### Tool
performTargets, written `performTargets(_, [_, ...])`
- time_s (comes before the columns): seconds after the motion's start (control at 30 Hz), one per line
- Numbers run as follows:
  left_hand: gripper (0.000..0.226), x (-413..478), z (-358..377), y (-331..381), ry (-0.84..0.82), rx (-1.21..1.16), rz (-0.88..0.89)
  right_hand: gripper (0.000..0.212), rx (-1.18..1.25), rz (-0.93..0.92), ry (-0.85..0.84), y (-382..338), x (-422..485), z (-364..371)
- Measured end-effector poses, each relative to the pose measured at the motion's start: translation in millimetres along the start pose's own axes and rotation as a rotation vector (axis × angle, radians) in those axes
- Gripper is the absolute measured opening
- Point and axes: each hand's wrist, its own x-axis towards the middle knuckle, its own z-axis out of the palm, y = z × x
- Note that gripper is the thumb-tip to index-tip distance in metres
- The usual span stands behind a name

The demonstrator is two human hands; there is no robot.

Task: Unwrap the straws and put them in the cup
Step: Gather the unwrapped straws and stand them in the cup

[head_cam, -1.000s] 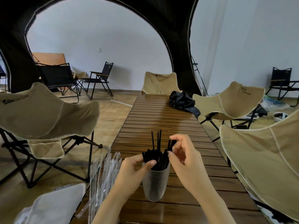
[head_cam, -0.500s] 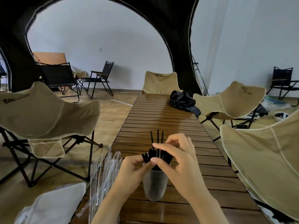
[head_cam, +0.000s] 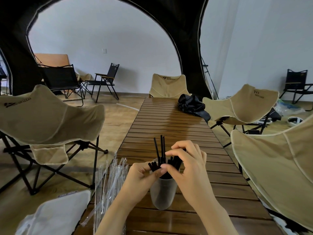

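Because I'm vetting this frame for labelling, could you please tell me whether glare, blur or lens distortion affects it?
Head view: wide-angle bending toward the edges stretches the beige chair at right; light is soft and even, with a pale sheen on the table slats; the clear wrappers glint, edges hard to separate; left hand, right hand, black straws and cup look sharp.

A translucent cup [head_cam: 162, 194] is seen standing on a slatted wooden table [head_cam: 169, 126], filled with black straws [head_cam: 162, 150], three of which are raised above the rest. The bundle is pinched at the rim by the left hand [head_cam: 142, 177] and is enclosed from the other side by the curled fingers of the right hand [head_cam: 188, 167]. At the table's left edge, near the cup, clear wrappers [head_cam: 110, 180] are heaped
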Motion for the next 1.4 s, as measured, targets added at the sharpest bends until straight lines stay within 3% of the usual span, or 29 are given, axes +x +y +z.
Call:
performTargets(0.2, [0.037,0.7,-0.6,-2.4,0.020,0.030,0.007,0.025,0.061,0.039,-0.021,6.3,1.8,-5.4])
performTargets(0.4, [0.022,1.8,-0.3,-2.2,0.021,0.081,0.013,0.028,0.072,0.023,-0.081,9.9,2.7,-7.9])
performTargets(0.9, [0.022,3.3,5.1,-2.7,0.094,0.136,-0.022,0.023,0.133,0.047,-0.086,7.5,2.2,-11.4])
performTargets(1.17, [0.024,2.0,6.3,-0.2,0.090,0.134,-0.023,0.016,0.093,-0.058,0.034,3.8,2.8,-12.5])
performTargets(1.4, [0.020,1.4,4.9,-2.8,0.070,0.145,-0.023,0.023,0.212,0.081,-0.051,-0.3,4.5,-12.4])
